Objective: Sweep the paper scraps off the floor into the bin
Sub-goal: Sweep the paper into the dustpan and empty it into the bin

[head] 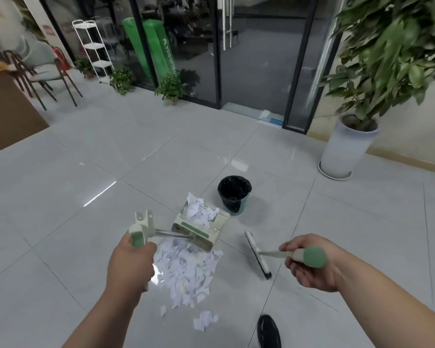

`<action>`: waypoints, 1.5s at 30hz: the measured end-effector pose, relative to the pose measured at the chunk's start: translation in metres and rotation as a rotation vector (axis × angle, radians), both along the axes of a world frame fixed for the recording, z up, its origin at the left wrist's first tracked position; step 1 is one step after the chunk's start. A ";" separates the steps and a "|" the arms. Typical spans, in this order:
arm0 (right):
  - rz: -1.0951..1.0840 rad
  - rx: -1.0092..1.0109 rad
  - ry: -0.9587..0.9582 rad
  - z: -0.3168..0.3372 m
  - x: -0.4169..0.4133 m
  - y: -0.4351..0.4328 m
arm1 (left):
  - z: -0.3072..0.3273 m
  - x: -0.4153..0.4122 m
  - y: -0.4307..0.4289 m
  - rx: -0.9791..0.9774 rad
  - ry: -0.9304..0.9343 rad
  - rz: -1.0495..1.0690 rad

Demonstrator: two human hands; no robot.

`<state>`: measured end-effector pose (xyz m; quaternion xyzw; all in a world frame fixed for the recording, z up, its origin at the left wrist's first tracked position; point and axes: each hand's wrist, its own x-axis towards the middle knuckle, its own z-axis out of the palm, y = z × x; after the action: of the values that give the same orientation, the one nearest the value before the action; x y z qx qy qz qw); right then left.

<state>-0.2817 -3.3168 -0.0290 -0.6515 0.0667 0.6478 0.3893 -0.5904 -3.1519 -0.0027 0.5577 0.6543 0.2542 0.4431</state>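
My left hand [132,259] grips the cream and green handle of a dustpan [200,228], which is lifted off the floor and loaded with white paper scraps. Below it a pile of paper scraps [186,270] lies on the grey tiles, with a few loose pieces nearer me. My right hand [309,264] holds the green-capped handle of a broom [258,254], whose head rests on the floor right of the pile. A small teal bin [234,194] with a black liner stands just beyond the dustpan.
A tall potted tree in a white pot [344,149] stands at the right. Glass doors [249,59] face me, with small potted plants [171,89], a white rack and chairs [48,71] at the left. My black shoe [268,331] is near the bottom edge.
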 end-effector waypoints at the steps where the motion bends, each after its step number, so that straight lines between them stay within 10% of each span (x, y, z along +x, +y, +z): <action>1: 0.009 0.016 0.005 0.005 0.020 0.012 | 0.005 0.019 0.007 0.009 -0.001 0.008; 21: -0.076 0.068 0.049 0.006 0.229 0.092 | -0.019 0.285 0.124 0.256 0.461 -0.399; 45: -0.077 0.018 -0.009 -0.010 0.250 0.067 | -0.090 0.335 0.144 0.576 1.134 -1.068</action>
<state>-0.0315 -3.2497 -0.0385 -0.6476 0.0840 0.6302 0.4201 -0.2554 -3.0075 -0.0923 0.9284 0.3347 -0.1525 -0.0531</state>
